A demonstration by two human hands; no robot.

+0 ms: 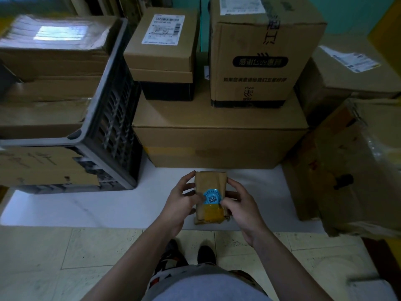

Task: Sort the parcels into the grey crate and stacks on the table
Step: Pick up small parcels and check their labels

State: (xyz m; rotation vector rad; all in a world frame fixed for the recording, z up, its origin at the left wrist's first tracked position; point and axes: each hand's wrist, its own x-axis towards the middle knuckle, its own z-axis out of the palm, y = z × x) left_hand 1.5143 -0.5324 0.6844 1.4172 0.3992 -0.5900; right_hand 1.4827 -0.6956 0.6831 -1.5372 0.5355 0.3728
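your left hand (pixel 184 205) and right hand (pixel 240 208) grip the brown parcel (pixel 210 183) by its two sides, thumbs by its blue sticker (pixel 211 196), probably to read it before sorting. it sits over the near edge of the white table (pixel 86 205). the grey crate (pixel 108 118) stands beyond and left of your left hand; stacked cartons (pixel 217 137) rise just beyond both hands. tiled floor (pixel 97 246) lies below your wrists.

Grey crate (pixel 112 118) partly off-frame left; label (pixel 163 29) print seemingly illegible

Matt cardboard parcel (pixel 210 195), plastic crate (pixel 112 118)
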